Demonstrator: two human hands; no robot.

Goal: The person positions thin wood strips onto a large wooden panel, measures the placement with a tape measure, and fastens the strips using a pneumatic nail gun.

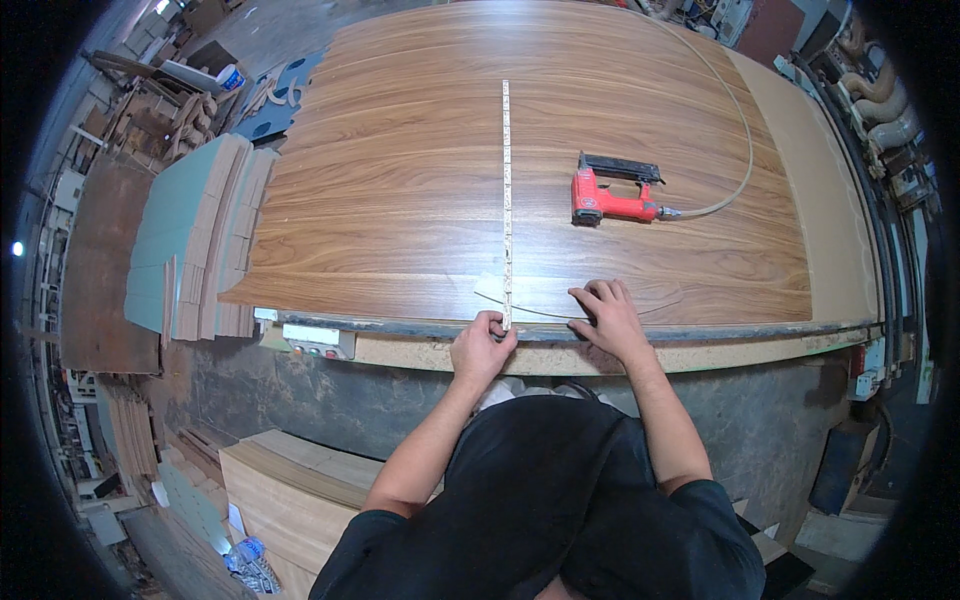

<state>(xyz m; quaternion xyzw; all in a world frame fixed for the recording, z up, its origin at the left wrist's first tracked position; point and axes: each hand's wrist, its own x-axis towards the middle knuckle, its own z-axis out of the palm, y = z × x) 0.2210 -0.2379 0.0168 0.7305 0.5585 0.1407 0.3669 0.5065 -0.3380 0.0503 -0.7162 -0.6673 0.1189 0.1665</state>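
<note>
A large wood-grain panel lies flat on a workbench. A long pale measuring stick runs straight across it from the near edge to the far side. My left hand pinches the near end of the stick at the panel's front edge. My right hand rests palm down on the panel beside it, fingers on a thin pale strip that curves along the edge. A red nail gun lies on the panel to the right, its hose looping away to the far side.
Stacks of cut boards with green faces stand left of the bench. A control box with buttons hangs under the bench edge. More pale boards lie on the floor at lower left. Pipes and machinery line the right.
</note>
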